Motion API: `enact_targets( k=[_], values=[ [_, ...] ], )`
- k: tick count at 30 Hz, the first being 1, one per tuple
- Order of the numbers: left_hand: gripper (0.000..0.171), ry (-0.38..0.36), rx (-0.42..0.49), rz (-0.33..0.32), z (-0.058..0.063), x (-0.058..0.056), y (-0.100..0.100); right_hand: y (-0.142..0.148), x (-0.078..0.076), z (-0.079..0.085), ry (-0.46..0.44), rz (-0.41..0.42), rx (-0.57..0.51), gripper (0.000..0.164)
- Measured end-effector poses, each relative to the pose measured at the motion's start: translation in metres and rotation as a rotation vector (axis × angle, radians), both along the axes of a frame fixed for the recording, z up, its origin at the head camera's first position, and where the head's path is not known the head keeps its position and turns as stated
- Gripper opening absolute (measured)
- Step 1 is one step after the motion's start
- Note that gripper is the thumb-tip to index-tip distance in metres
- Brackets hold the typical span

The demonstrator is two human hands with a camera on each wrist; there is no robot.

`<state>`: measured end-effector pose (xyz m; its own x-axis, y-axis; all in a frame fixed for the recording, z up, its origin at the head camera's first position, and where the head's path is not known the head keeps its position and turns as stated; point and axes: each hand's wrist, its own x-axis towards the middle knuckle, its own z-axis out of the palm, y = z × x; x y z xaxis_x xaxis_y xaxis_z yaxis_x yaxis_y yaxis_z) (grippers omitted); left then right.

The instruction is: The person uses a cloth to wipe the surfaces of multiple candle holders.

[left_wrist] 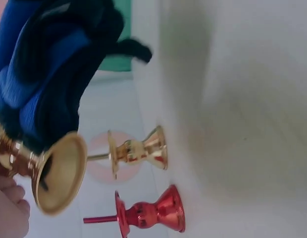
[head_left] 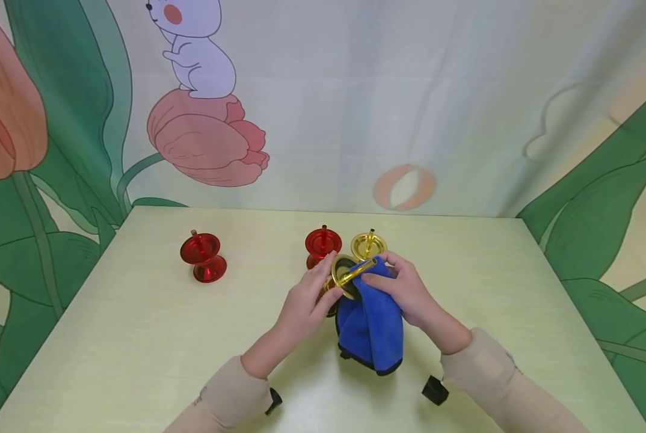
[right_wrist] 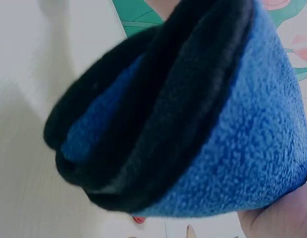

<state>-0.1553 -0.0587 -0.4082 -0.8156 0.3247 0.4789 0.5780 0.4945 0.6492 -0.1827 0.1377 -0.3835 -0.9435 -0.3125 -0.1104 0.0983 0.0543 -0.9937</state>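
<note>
Head view: our left hand grips a gold holder, right hand pinches cloth against it; mid-wipe?
— Likely; red holder at nine o'clock, red twin eleven, gold twin one; wiped or waiting, we can't tell!

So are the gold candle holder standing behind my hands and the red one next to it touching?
Apart: the left wrist view shows a clear gap between the gold candle holder and the red candle holder along their whole length.
</note>
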Motion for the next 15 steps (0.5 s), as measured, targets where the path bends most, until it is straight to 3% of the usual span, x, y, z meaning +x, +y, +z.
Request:
enact_targets(
  k=[3, 7, 10, 13, 15],
  values=[
    [0.072, 0.066, -0.067, 0.038, -0.005, 0.003, 0.006, -0.002, 0.001, -0.001, 0.005, -0.009, -0.02, 0.019],
    [0.09, 0.128, -0.052, 0.081, -0.005, 0.004, 0.01, -0.005, 0.004, -0.002, 0.034, 0.003, -0.008, 0.024],
    [0.089, 0.181, -0.033, 0.086, -0.003, 0.003, 0.009, -0.004, 0.005, -0.003, 0.061, 0.023, 0.023, 0.029],
    [0.086, 0.142, -0.042, 0.027, 0.002, 0.002, 0.003, -0.002, 0.004, -0.003, 0.092, 0.055, 0.07, 0.03],
    [0.083, 0.033, -0.036, -0.054, 0.005, 0.002, -0.001, 0.0, 0.004, -0.004, 0.128, 0.083, 0.109, 0.03]
  ],
)
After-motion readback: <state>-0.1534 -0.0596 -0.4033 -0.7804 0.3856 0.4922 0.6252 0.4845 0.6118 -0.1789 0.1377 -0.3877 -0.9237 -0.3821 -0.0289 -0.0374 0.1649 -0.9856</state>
